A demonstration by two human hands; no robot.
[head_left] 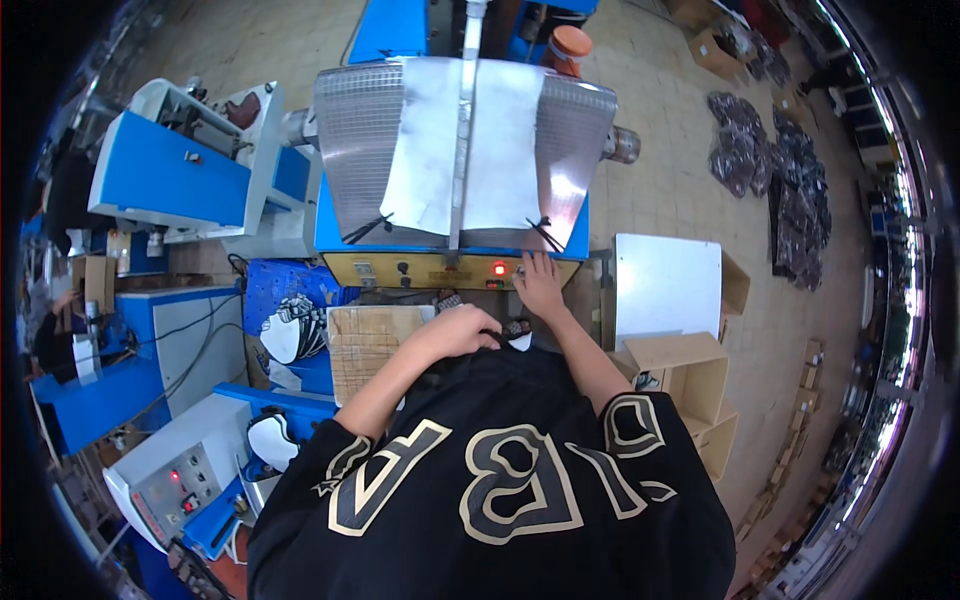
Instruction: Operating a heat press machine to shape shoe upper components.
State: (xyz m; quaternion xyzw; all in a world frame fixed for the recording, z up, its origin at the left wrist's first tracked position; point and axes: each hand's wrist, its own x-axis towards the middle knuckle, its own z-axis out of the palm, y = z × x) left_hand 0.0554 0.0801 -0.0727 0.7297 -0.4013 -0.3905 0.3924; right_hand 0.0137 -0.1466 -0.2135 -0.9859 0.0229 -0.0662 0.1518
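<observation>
My left hand is in front of my body, its fingers curled by a small black and white piece. What lies inside those fingers is hidden. My right hand reaches forward with fingers stretched out onto the yellow control panel, just right of a lit red switch. Above the panel stands a blue machine with a curved metal mesh cover. A white cloth drapes over that cover, and a metal bar runs down its middle.
Left of me are a wooden board, a blue crate with white shoe pieces, and another blue and white machine. A white-topped table and a cardboard box stand to the right. Dark plastic-wrapped bundles lie beyond.
</observation>
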